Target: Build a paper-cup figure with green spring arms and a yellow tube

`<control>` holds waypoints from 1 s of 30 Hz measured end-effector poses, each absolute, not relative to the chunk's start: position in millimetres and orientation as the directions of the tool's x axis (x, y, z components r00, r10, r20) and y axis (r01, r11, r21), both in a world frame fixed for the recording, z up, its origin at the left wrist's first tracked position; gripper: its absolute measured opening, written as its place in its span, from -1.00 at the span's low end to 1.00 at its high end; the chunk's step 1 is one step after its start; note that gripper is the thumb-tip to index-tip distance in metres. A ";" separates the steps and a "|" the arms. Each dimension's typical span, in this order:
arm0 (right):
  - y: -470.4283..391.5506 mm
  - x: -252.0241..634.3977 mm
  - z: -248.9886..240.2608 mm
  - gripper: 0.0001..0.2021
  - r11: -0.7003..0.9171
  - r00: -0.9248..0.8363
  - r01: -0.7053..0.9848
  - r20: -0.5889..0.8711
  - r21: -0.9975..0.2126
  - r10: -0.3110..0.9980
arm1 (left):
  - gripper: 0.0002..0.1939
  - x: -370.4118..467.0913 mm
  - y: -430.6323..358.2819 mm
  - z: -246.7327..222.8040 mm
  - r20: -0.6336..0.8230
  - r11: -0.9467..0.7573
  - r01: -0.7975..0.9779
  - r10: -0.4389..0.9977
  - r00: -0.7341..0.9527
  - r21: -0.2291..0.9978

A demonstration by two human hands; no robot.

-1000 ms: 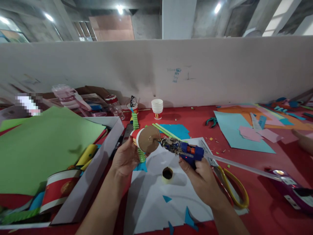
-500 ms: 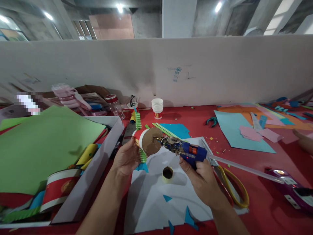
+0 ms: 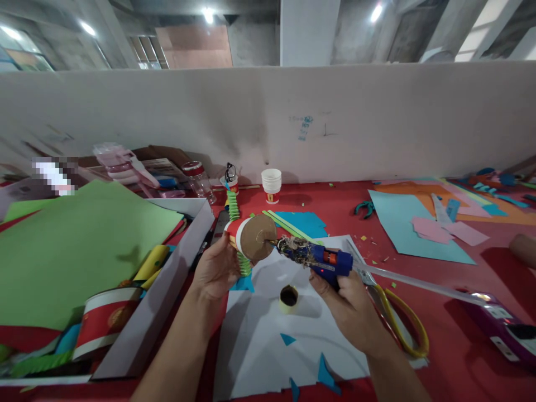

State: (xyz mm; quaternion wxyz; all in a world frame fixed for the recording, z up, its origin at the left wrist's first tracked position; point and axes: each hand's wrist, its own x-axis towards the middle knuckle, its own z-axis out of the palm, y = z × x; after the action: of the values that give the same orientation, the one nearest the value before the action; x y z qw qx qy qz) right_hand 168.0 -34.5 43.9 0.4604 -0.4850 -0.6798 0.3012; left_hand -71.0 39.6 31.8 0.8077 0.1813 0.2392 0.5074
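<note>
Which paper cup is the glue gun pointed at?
The cup in the left hand, brown base facing the glue gun; cups by the wall and the one in the white box sit apart from it.

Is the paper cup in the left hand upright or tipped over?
Tipped: the paper cup is held sideways in the left hand, its brown base turned toward the glue gun in the right hand.

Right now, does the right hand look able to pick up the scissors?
Probably not straight away: the right hand is wrapped around the blue glue gun, which would likely need putting down first. Otherwise the scissors lie close beside it, their yellow handle uncovered.
</note>
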 end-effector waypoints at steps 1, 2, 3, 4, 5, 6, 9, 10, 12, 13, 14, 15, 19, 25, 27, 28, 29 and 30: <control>-34.0 168.2 44.5 -0.77 0.352 -0.098 0.389 0.342 -0.851 0.935 | -0.74 -71.4 39.3 32.0 -0.206 0.422 -0.731 0.905 0.371 0.536; -33.8 168.4 44.9 -0.78 0.352 -0.092 0.393 0.345 -0.850 0.934 | -0.74 -71.7 39.1 32.0 -0.208 0.423 -0.732 0.905 0.372 0.534; -33.7 168.4 45.2 -0.78 0.351 -0.085 0.392 0.346 -0.850 0.934 | -0.75 -71.9 39.0 32.0 -0.208 0.424 -0.734 0.904 0.372 0.530; -33.8 168.5 45.3 -0.77 0.348 -0.074 0.391 0.348 -0.852 0.935 | -0.76 -72.0 38.9 31.8 -0.208 0.424 -0.736 0.904 0.373 0.527; -34.0 168.4 45.3 -0.77 0.347 -0.063 0.389 0.351 -0.854 0.934 | -0.77 -72.0 38.8 31.4 -0.206 0.424 -0.737 0.904 0.374 0.526; -34.3 168.4 45.3 -0.75 0.346 -0.058 0.387 0.352 -0.854 0.934 | -0.77 -72.0 39.0 30.7 -0.204 0.426 -0.736 0.904 0.377 0.526; -35.3 168.0 44.8 -0.71 0.362 -0.048 0.375 0.372 -0.853 0.927 | -0.77 -72.3 40.1 26.7 -0.190 0.428 -0.732 0.901 0.390 0.530; -35.6 167.7 44.6 -0.71 0.367 -0.045 0.374 0.378 -0.852 0.925 | -0.77 -72.6 40.7 24.9 -0.186 0.433 -0.728 0.898 0.399 0.532; -36.2 167.3 43.8 -0.73 0.370 -0.034 0.377 0.386 -0.849 0.922 | -0.77 -73.2 41.8 21.3 -0.185 0.444 -0.717 0.891 0.414 0.537; -36.3 167.1 43.2 -0.75 0.369 -0.029 0.381 0.388 -0.848 0.921 | -0.77 -73.5 42.2 19.9 -0.190 0.448 -0.711 0.889 0.416 0.541; -36.5 166.9 42.6 -0.76 0.366 -0.031 0.383 0.384 -0.848 0.923 | -0.77 -73.6 42.5 18.8 -0.196 0.448 -0.708 0.890 0.411 0.546; -36.5 166.7 41.9 -0.77 0.365 -0.038 0.380 0.380 -0.850 0.924 | -0.76 -73.6 42.7 18.3 -0.201 0.440 -0.710 0.895 0.398 0.550; -36.3 166.6 40.0 -0.74 0.381 -0.111 0.335 0.365 -0.862 0.924 | -0.75 -72.6 42.3 20.4 -0.213 0.420 -0.722 0.906 0.365 0.550; -36.7 167.2 42.2 -0.76 0.377 -0.138 0.367 0.351 -0.850 0.926 | -0.68 -73.6 42.1 24.3 -0.172 0.401 -0.741 0.913 0.369 0.538; -36.2 167.3 43.0 -0.77 0.372 -0.119 0.387 0.354 -0.844 0.928 | -0.68 -75.2 42.2 24.7 -0.186 0.410 -0.733 0.910 0.371 0.543; -35.5 167.9 43.1 -0.76 0.366 -0.105 0.392 0.354 -0.844 0.929 | -0.69 -76.0 42.2 24.7 -0.196 0.418 -0.726 0.906 0.375 0.546; -34.2 169.1 42.7 -0.76 0.357 -0.085 0.395 0.353 -0.847 0.932 | -0.69 -76.8 42.3 24.7 -0.202 0.423 -0.720 0.904 0.377 0.550; -32.4 171.1 42.1 -0.74 0.340 -0.059 0.397 0.346 -0.853 0.936 | -0.70 -77.4 42.5 24.5 -0.201 0.420 -0.721 0.905 0.374 0.552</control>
State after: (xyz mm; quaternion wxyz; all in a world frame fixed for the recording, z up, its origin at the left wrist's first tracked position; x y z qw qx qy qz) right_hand 171.1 -32.4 42.1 0.4718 -0.4980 -0.6691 0.2860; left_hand -77.4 42.5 24.5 0.8067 0.1898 0.2434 0.5039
